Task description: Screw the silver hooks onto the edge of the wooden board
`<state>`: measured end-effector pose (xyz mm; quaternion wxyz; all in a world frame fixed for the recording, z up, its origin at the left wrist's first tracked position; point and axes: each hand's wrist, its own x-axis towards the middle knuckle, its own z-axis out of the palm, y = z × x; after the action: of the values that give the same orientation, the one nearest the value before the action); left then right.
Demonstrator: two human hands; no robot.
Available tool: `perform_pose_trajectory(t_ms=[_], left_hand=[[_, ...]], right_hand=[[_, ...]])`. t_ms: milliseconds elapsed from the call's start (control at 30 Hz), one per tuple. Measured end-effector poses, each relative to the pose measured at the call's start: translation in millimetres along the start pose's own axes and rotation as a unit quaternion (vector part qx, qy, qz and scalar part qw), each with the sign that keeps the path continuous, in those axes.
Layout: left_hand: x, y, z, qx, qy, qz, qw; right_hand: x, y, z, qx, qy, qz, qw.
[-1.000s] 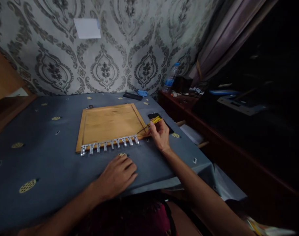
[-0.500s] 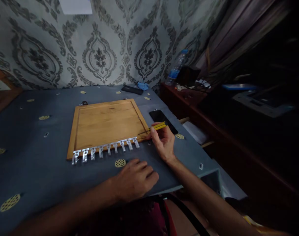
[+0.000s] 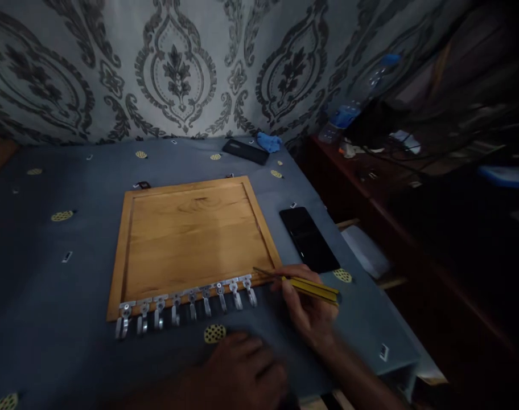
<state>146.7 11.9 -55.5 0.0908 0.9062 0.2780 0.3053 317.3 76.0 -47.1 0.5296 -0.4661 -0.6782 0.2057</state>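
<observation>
A framed wooden board [image 3: 191, 239] lies flat on the cloth-covered table. Several metal hooks on a strip [image 3: 193, 299] run along its near edge, pointing toward me. My right hand [image 3: 308, 307] is closed around the yellow handle of a screwdriver [image 3: 313, 289]. The thin shaft reaches left over the board's near right corner, with its tip just above the rightmost hook. My left hand [image 3: 246, 370] is near the table's front edge, below the hooks and apart from the board. Its fingers look curled in; the hand is dark and blurred, and its palm is hidden.
A black phone [image 3: 309, 239] lies right of the board. Behind it are a dark flat case [image 3: 246, 151] and a crumpled blue cloth [image 3: 268, 142]. A plastic bottle [image 3: 345, 117] stands on the reddish-brown furniture [image 3: 370, 188] at right, among cables. The patterned wall [image 3: 238, 57] borders the table.
The view has come closer and tilted down, so the board and hooks look larger and lower. The screwdriver stays in my right hand, its tip near the same end of the hook row.
</observation>
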Motion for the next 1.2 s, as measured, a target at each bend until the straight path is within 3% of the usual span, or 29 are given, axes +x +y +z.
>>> perform_pose_trajectory(t_ms=[100,133,333,400,500,600,733,900,1200], left_hand=[[5,-2,-15.0,-0.011,-0.051,0.007,0.999],[7,-1,-19.5,-0.010,-0.046,0.009,0.999],[16,-1,-44.8,0.072,0.079,0.071,0.992],[22,-9,-55.9,0.082,0.105,0.029,0.991],[34,-25,-66.1,0.086,0.103,-0.106,0.985],[41,-36,-61.4,0.112,0.039,-0.177,0.977],[41,-40,-47.2,0.141,-0.014,-0.189,0.972],[39,-40,-44.8,0.154,-0.032,-0.190,0.969],[43,-37,-42.9,0.140,-0.032,-0.199,0.969]], right_hand=[[5,-2,1,0.012,-0.004,0.000,1.000],[6,-3,2,0.018,-0.003,0.000,1.000],[6,-5,6,0.035,-0.006,0.030,0.999],[7,-4,8,0.045,-0.002,0.030,0.999],[9,-2,8,0.056,0.003,0.038,0.998],[8,-1,8,0.062,0.005,0.054,0.997],[7,-1,7,0.070,-0.004,0.072,0.995],[21,-10,2,0.130,0.009,0.097,0.987],[40,-34,-1,0.150,-0.020,0.048,0.987]])
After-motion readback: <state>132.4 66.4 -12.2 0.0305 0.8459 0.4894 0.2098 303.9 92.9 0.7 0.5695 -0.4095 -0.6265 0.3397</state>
